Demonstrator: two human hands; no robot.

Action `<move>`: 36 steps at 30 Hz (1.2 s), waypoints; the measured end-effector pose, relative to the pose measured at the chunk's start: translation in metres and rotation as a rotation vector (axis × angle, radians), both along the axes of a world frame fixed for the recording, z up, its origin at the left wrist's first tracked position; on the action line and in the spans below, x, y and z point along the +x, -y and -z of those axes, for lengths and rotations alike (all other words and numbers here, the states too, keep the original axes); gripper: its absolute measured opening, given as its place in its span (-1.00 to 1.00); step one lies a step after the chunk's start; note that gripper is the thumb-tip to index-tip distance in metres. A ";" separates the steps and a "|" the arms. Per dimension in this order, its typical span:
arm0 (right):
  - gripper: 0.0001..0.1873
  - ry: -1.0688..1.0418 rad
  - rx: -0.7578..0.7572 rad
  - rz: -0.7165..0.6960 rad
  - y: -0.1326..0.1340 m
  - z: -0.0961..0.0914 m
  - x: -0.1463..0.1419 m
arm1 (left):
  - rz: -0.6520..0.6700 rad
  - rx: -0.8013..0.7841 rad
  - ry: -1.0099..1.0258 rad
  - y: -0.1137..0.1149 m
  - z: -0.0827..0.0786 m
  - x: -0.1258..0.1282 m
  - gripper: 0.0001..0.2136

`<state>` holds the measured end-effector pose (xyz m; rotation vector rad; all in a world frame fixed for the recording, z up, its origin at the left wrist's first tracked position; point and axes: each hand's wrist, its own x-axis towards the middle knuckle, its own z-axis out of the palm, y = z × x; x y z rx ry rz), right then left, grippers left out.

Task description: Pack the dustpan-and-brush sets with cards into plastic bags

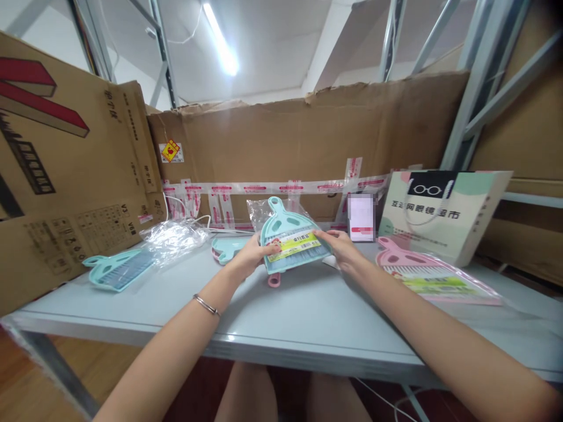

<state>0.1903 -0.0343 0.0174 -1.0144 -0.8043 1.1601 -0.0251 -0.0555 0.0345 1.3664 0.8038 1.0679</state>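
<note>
Both my hands hold a teal mini dustpan set in a clear plastic bag, tilted up above the grey table. My left hand grips its lower left edge, thumb over the yellow label. My right hand pinches the right edge. A pink handle pokes out beneath the set.
A loose teal brush and crumpled clear bags lie at the left. Another teal dustpan lies behind my left hand. A pink bagged set lies at the right before a paper gift bag. Cardboard boxes wall the back and left.
</note>
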 end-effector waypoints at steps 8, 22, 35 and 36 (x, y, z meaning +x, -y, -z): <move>-0.87 0.053 -0.129 -0.399 0.005 -0.005 -0.001 | -0.067 -0.202 -0.047 -0.006 -0.001 -0.001 -0.86; -0.76 -0.181 -0.129 -0.510 0.012 -0.014 0.007 | 0.091 -0.170 0.160 -0.003 -0.011 -0.009 -0.92; -0.89 -0.080 -0.164 -0.125 0.005 -0.002 -0.010 | -0.291 -0.059 -0.009 -0.011 0.002 -0.001 -0.76; -0.85 -0.070 -0.163 -0.102 0.005 -0.001 -0.012 | -0.309 -0.051 -0.041 -0.011 0.002 0.000 -0.73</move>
